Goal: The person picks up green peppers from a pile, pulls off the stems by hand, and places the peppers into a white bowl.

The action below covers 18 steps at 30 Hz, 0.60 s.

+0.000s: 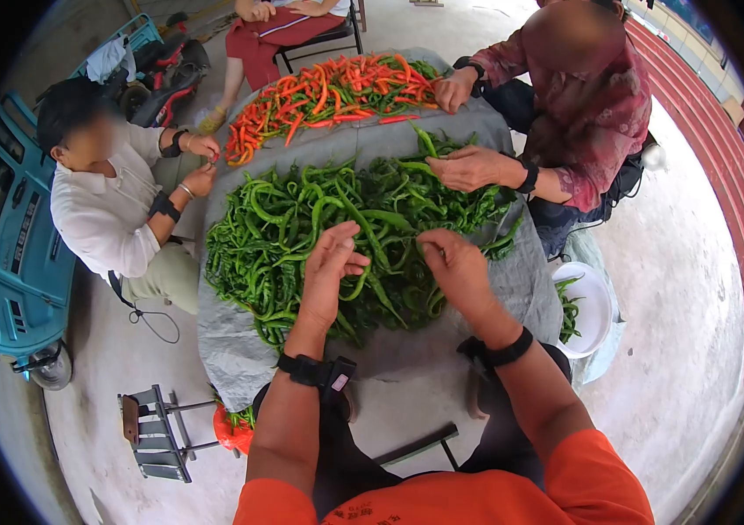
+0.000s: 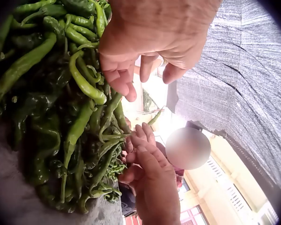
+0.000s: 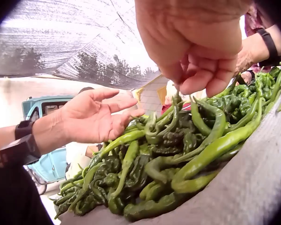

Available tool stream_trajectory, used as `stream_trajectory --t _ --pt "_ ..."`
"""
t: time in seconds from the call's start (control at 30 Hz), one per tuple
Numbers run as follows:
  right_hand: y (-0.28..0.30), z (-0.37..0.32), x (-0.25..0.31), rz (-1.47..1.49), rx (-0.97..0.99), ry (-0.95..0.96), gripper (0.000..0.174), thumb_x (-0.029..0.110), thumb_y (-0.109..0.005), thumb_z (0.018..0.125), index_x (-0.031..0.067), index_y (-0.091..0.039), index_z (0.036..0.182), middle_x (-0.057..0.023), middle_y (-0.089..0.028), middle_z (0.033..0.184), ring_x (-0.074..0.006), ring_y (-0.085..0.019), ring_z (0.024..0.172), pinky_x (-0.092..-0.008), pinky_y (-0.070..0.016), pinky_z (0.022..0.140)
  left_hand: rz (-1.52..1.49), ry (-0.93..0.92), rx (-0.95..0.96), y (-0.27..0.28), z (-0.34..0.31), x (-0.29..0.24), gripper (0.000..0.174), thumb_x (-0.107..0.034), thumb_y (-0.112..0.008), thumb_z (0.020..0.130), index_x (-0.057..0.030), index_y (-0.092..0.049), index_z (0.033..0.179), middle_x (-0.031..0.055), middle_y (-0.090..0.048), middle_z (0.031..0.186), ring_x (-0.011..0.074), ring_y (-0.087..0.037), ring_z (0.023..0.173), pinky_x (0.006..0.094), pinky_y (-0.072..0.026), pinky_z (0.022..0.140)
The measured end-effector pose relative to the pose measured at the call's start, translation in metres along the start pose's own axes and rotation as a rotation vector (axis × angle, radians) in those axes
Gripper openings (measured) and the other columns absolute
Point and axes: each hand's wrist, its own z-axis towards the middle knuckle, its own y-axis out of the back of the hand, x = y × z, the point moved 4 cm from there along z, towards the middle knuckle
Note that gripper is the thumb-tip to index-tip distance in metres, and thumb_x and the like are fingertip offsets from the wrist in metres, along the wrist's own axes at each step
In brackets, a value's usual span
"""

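A heap of green chilli peppers [image 1: 319, 219] lies on a table under a grey cloth [image 1: 241, 350]. My left hand [image 1: 346, 249] hovers over the near side of the heap, palm turned inward and fingers straight [image 3: 117, 110]. A curved green pepper [image 2: 86, 86] lies just under its fingertips [image 2: 129, 86]. My right hand [image 1: 431, 249] is a hand's width to the right with its fingers curled. In the right wrist view those fingertips [image 3: 192, 84] pinch the thin stem of a green pepper [image 3: 175, 105] that is still on the pile.
A pile of red and orange peppers [image 1: 337, 87] lies at the far end. Two other people sit at the left [image 1: 109, 210] and at the far right [image 1: 573, 114], handling peppers. A white bowl [image 1: 595, 306] stands at the right, a metal stool [image 1: 157, 433] near left, a blue vehicle [image 1: 4, 236] beyond.
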Motion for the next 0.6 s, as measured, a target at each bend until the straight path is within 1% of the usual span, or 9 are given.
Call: stream_trajectory --t 0.03,0.13,0.17,0.27,0.3,0.4,0.5,0.6 --pt "0.004 0.003 -0.009 -0.066 0.021 -0.03 0.017 0.018 -0.06 0.088 0.0125 -0.064 0.104 -0.0114 -0.065 0.099 -0.0323 -0.064 0.087 -0.0408 -0.0513 0.073 0.015 -0.004 -0.002 -0.001 0.001 0.002 0.034 -0.022 -0.052 0.097 -0.004 -0.055 0.126 0.0053 -0.059 0.121 0.0124 -0.061 0.084 0.026 -0.0475 0.075" --pt "0.017 0.007 -0.031 -0.262 0.009 -0.129 0.022 0.02 -0.062 0.087 0.0123 -0.062 0.107 -0.014 -0.062 0.106 -0.0344 -0.063 0.09 -0.0414 -0.0509 0.075 0.076 -0.018 -0.003 -0.004 0.003 0.005 0.032 -0.021 -0.053 0.097 -0.004 -0.057 0.124 0.0051 -0.059 0.119 0.0129 -0.061 0.084 0.0258 -0.0473 0.074" --pt "0.02 0.008 -0.038 -0.278 0.041 -0.211 0.029 0.021 -0.063 0.085 0.0122 -0.06 0.112 -0.0159 -0.057 0.116 -0.0361 -0.062 0.096 -0.0432 -0.0504 0.078 0.08 -0.02 -0.001 -0.004 0.004 0.006 0.031 -0.02 -0.054 0.097 -0.0041 -0.058 0.123 0.005 -0.06 0.119 0.0128 -0.061 0.084 0.0259 -0.0474 0.074" --pt "0.033 0.014 -0.047 -0.313 -0.1 -0.271 0.033 0.022 -0.064 0.085 0.0127 -0.059 0.116 -0.0147 -0.054 0.123 -0.0363 -0.061 0.101 -0.0449 -0.0498 0.081 0.098 -0.026 0.007 -0.006 0.003 0.007 0.029 -0.019 -0.054 0.097 -0.0037 -0.058 0.122 0.005 -0.059 0.118 0.0126 -0.061 0.085 0.0257 -0.0473 0.073" --pt "0.036 0.018 -0.054 -0.283 -0.069 -0.308 0.042 0.023 -0.065 0.084 0.0141 -0.056 0.123 -0.0172 -0.047 0.134 -0.0387 -0.058 0.109 -0.0468 -0.0487 0.087 0.109 -0.027 0.015 -0.007 0.002 0.007 0.029 -0.019 -0.053 0.098 -0.0031 -0.058 0.121 0.0052 -0.059 0.118 0.0124 -0.061 0.085 0.0253 -0.0471 0.073" --pt "0.033 0.024 -0.084 -0.342 -0.06 -0.355 0.051 0.024 -0.066 0.082 0.0172 -0.052 0.131 -0.0214 -0.042 0.14 -0.0411 -0.055 0.115 -0.0473 -0.048 0.09 0.142 -0.027 0.03 -0.008 0.001 0.008 0.029 -0.018 -0.052 0.097 -0.0023 -0.057 0.121 0.0058 -0.059 0.118 0.0123 -0.062 0.085 0.0246 -0.0467 0.073" --pt "0.029 0.03 -0.107 -0.278 -0.041 -0.369 0.059 0.026 -0.066 0.082 0.021 -0.047 0.138 -0.0246 -0.037 0.144 -0.0426 -0.052 0.119 -0.0482 -0.047 0.093 0.161 -0.022 0.04 -0.008 0.0 0.007 0.029 -0.016 -0.052 0.097 -0.0023 -0.057 0.121 0.0055 -0.06 0.113 0.0119 -0.062 0.085 0.0239 -0.0465 0.072" --pt "0.028 0.036 -0.116 -0.306 -0.029 -0.386 0.06 0.028 -0.065 0.083 0.0238 -0.046 0.14 -0.0237 -0.037 0.145 -0.0422 -0.053 0.119 -0.0481 -0.0471 0.094 0.199 -0.018 0.052 -0.007 -0.001 0.007 0.029 -0.016 -0.052 0.096 -0.003 -0.058 0.121 0.0046 -0.063 0.104 0.0112 -0.061 0.084 0.0235 -0.046 0.072"
